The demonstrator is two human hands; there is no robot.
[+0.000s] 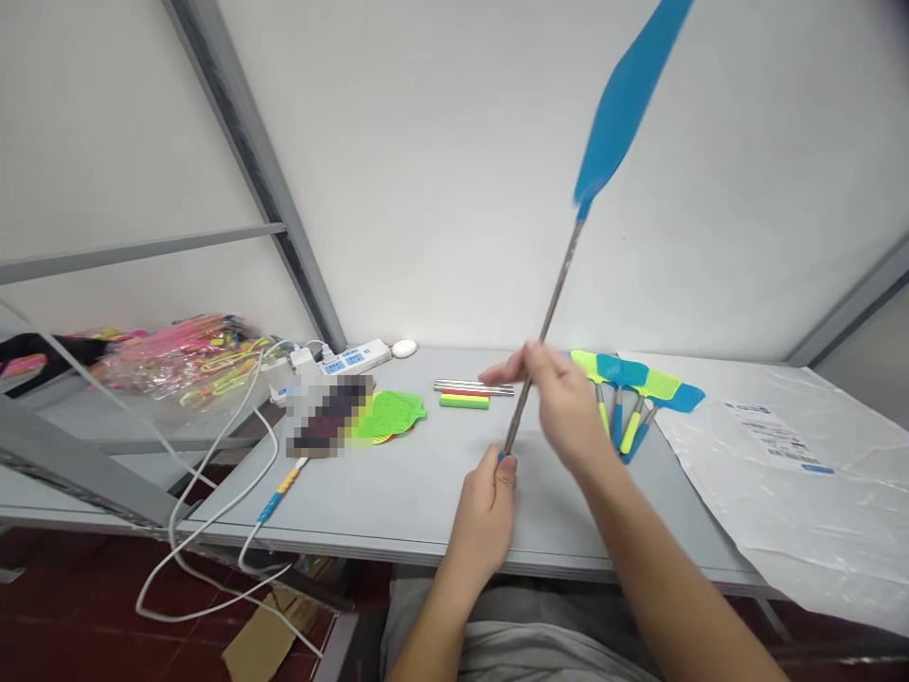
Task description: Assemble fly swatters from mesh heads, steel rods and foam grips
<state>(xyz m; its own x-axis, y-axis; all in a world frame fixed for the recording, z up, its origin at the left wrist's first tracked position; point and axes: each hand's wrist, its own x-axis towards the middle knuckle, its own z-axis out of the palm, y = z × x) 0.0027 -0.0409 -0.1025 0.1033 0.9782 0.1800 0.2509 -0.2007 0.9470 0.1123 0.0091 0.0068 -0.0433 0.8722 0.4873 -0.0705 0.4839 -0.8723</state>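
A fly swatter [619, 118] with a blue paddle and a thin metal rod is held up at a slant, its head at the top of the view. My left hand [483, 507] is closed around its lower end, where a bit of blue handle shows. Higher up, my right hand [568, 403] pinches the rod between thumb and fingers, with some fingertips stretched to the left. Behind the hands lie metal tubes [472, 387] and green and yellow handle grips [464, 403]. Several assembled swatters [632, 398], blue and yellow-green, are fanned out at right.
Green swatter heads [390, 417] lie left on the grey table [383, 502], beside a blurred-out object [330, 417]. A power strip [355, 358] stands behind, its white cables [186, 516] hanging over the left edge. A white plastic bag [795, 511] covers the right end.
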